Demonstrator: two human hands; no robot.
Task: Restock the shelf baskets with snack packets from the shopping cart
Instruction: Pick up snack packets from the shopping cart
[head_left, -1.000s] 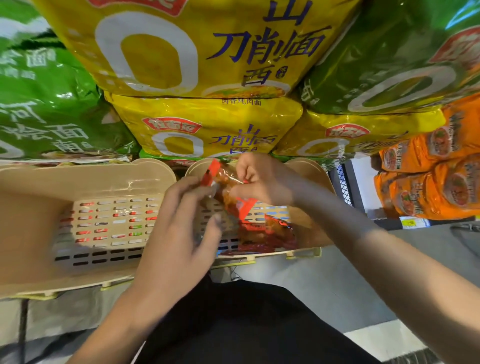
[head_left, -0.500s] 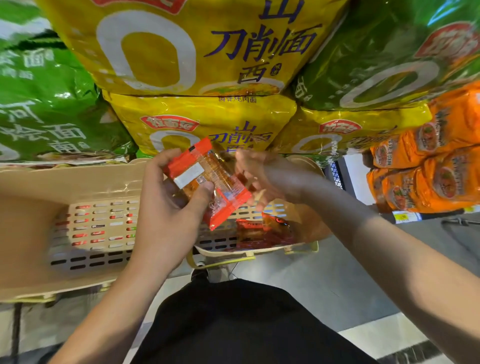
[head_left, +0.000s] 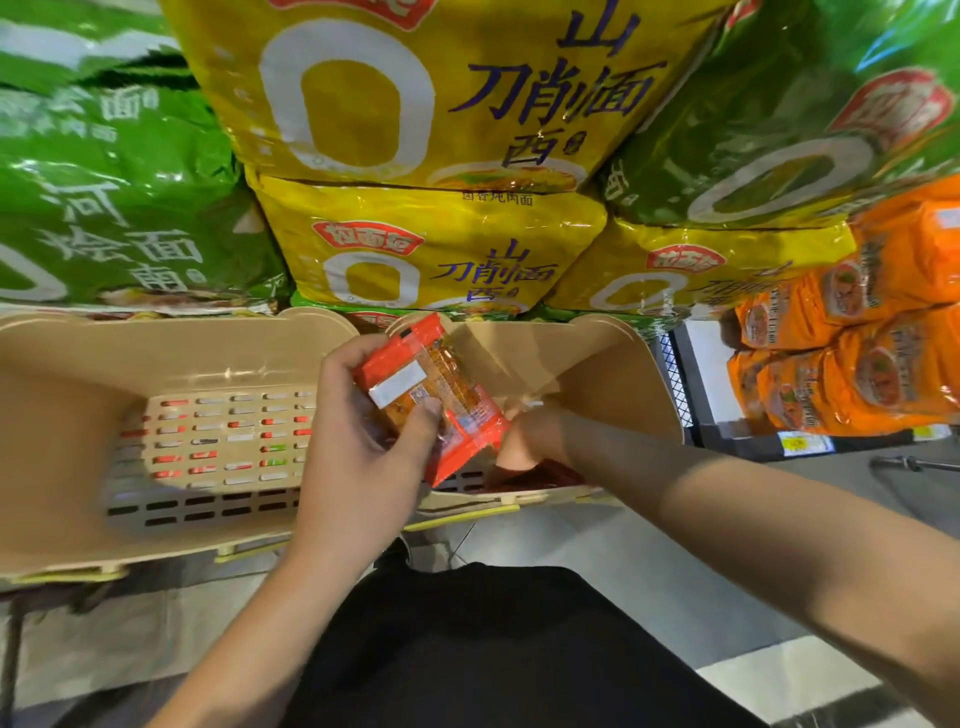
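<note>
My left hand (head_left: 363, 441) grips a stack of orange-red snack packets (head_left: 436, 395) with a white label, held above the gap between two beige shelf baskets. The left basket (head_left: 156, 353) shows a slotted floor. My right hand (head_left: 530, 441) reaches down into the right basket (head_left: 613, 374), partly hidden behind the held packets; its fingers are out of sight, so I cannot tell whether it holds anything. Red packets (head_left: 550, 475) lie at the bottom of that right basket.
Large yellow noodle bags (head_left: 431, 249) and green noodle bags (head_left: 119, 208) are stacked right behind the baskets. Orange noodle packs (head_left: 857, 364) fill a shelf at the right. Grey floor and my dark trousers (head_left: 493, 649) lie below.
My right hand let go of the packet and dropped down into the right basket. My left hand now holds the packets alone, slightly higher and more to the right.
</note>
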